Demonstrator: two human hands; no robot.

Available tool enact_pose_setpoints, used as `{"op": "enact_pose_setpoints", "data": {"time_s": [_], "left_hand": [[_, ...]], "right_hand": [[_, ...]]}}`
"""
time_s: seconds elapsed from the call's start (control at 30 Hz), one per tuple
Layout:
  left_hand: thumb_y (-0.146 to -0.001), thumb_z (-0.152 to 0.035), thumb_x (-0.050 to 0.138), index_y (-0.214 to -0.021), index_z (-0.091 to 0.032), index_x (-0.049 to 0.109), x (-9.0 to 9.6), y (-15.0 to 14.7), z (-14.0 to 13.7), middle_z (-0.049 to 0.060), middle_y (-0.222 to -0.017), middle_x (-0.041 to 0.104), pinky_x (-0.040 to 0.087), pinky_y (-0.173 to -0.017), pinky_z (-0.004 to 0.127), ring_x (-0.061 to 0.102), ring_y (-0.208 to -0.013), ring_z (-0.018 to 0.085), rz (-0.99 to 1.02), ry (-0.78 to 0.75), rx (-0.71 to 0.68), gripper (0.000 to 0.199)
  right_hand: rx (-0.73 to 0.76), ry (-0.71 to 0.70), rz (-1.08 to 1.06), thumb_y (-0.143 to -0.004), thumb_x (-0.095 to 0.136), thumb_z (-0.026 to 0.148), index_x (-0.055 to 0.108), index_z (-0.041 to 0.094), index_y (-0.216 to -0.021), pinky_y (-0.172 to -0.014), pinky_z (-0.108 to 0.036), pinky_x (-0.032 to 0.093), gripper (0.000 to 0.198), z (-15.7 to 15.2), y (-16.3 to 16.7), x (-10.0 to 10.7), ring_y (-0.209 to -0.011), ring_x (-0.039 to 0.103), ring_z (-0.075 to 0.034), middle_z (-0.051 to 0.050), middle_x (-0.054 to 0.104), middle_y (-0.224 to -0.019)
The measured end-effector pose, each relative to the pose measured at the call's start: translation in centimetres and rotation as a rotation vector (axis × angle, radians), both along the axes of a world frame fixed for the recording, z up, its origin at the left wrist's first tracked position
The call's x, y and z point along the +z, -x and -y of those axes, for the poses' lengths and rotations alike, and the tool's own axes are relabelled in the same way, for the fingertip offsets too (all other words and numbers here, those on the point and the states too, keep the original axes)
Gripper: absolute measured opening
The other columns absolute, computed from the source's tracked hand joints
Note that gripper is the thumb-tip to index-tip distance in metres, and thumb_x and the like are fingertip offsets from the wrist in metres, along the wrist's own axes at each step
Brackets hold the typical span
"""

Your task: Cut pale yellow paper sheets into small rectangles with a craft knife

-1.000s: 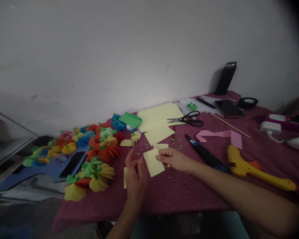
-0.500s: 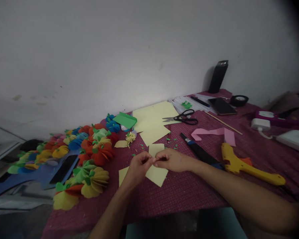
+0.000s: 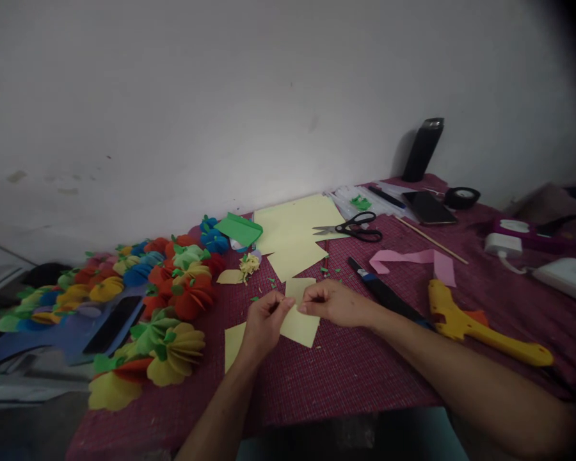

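A pale yellow piece of paper sits between my two hands, over the near middle of the table. My left hand is closed in a pinch at its left edge. From the other side, my right hand pinches the paper too, thumb against bent forefinger, with the fingertips of both hands a small gap apart. Another yellow paper piece lies partly under my left wrist. Just beyond are a larger yellow cut piece and small green scraps.
Colourful paper pumpkins crowd the left side. Black-handled scissors lie on a yellow sheet at the back. To the right are a dark blue-black tool, pink strip, yellow glue gun, phone and black flask.
My fingertips, which were together, have drawn slightly apart. The lower corner of the paper between them has shifted up a little.
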State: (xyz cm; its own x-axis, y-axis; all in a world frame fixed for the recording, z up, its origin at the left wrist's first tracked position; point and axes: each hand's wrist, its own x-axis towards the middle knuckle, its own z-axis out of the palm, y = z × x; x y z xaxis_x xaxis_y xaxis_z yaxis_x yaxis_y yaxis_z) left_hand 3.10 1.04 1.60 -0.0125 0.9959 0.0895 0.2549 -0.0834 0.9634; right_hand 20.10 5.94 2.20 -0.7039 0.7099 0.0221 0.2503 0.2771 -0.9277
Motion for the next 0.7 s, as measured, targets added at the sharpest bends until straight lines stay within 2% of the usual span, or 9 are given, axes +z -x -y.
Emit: {"op": "enact_pose_setpoints", "data": {"time_s": [0.17, 0.33, 0.47, 0.57, 0.7], "left_hand": [[-0.073, -0.038, 0.055, -0.059, -0.015, 0.044, 0.4, 1.1, -0.1, -0.007, -0.048, 0.038, 0.024, -0.041, 0.016, 0.032, -0.043, 0.005, 0.106, 0.028, 0.082, 0.029], [-0.073, -0.038, 0.056, -0.058, -0.015, 0.044, 0.9, 1.7, -0.2, -0.008, -0.049, 0.038, 0.024, -0.041, 0.015, 0.032, -0.043, 0.004, 0.135, 0.003, 0.147, 0.030], [-0.072, -0.039, 0.056, -0.057, -0.015, 0.045, 0.6, 0.9, -0.1, -0.008, -0.047, 0.038, 0.025, -0.040, 0.015, 0.033, -0.042, 0.004, 0.123, 0.023, 0.102, 0.030], [-0.069, -0.037, 0.059, -0.060, -0.015, 0.050, 0.5, 0.3, 0.1, -0.008, -0.047, 0.043, 0.026, -0.040, 0.015, 0.036, -0.042, 0.005, 0.102, 0.044, 0.053, 0.026], [-0.062, -0.034, 0.066, -0.062, -0.013, 0.056, 0.5, 0.0, 0.2, -0.007, -0.047, 0.049, 0.027, -0.040, 0.015, 0.038, -0.041, 0.005, 0.139, 0.147, 0.010, 0.022]], "right_hand": [[0.035, 0.163, -0.002, -0.072, 0.052, 0.032, 0.056, 0.015, -0.063, -0.051, -0.022, 0.040, 0.020, -0.6, -1.1, 0.7, -0.052, 0.052, -0.011, -0.001, 0.058, -0.057], [-0.034, 0.122, 0.018, -0.073, 0.051, 0.034, 0.057, 0.015, -0.064, -0.052, -0.022, 0.040, 0.022, -0.8, -1.3, 1.1, -0.053, 0.052, -0.011, -0.001, 0.058, -0.058], [-0.042, 0.054, -0.053, -0.075, 0.049, 0.038, 0.059, 0.016, -0.073, -0.055, -0.022, 0.039, 0.024, -0.2, -0.2, 0.7, -0.061, 0.051, -0.011, -0.001, 0.059, -0.067], [-0.040, 0.049, -0.055, -0.075, 0.050, 0.036, 0.058, 0.015, -0.069, -0.050, -0.021, 0.036, 0.023, 0.2, 0.4, 0.1, -0.055, 0.048, -0.010, 0.000, 0.056, -0.061], [-0.046, 0.016, -0.015, -0.075, 0.050, 0.033, 0.058, 0.015, -0.068, -0.046, -0.021, 0.032, 0.020, 0.3, 0.3, -0.3, -0.051, 0.044, -0.009, 0.001, 0.052, -0.057]]}}
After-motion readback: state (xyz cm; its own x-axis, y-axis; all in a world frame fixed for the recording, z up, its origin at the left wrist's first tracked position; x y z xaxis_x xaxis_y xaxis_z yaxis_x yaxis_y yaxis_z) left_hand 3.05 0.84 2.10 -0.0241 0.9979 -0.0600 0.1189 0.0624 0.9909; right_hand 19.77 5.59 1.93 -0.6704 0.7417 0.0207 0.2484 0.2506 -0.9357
